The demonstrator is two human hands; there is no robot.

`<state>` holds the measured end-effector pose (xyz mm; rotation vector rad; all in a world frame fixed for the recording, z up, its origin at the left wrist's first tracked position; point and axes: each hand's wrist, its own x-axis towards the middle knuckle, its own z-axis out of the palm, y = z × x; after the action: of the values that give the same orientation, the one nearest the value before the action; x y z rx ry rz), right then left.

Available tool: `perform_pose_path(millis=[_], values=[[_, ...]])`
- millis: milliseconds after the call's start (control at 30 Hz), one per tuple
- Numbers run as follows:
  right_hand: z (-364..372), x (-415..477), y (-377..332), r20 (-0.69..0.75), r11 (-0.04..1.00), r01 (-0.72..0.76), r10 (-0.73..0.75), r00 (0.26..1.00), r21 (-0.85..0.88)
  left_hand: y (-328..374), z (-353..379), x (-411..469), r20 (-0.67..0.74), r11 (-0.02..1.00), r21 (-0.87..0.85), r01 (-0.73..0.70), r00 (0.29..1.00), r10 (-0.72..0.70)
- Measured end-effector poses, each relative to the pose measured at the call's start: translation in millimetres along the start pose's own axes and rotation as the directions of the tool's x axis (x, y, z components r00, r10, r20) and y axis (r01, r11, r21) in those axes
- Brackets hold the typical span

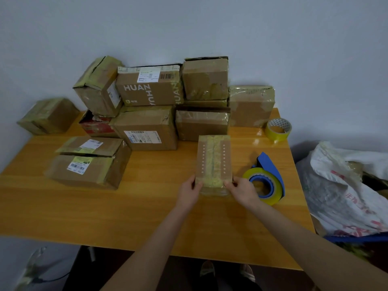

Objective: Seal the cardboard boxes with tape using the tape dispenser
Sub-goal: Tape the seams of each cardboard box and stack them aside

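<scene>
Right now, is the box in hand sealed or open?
Sealed: the small box has yellowish tape along its closed top seam.

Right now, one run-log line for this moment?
left hand + right hand: hold small box near end | tape dispenser: on table, right of box

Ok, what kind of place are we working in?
Probably a small parcel-packing corner in a plain room: taped, labelled boxes stacked on a wooden table against a bare wall, plus a tape dispenser and spare tape roll.
</scene>
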<state>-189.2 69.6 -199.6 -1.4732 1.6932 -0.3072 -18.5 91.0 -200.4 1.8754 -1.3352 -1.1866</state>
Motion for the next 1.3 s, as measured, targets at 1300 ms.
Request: perform_pose_path(millis=[1300], values=[[-6.6,8.3,-2.6,-0.028,0.840,0.278,-0.328,0.944,-0.465,2.5,-5.8,20.9,0.058,0.804,0.571,-0.166,0.985,0.162]])
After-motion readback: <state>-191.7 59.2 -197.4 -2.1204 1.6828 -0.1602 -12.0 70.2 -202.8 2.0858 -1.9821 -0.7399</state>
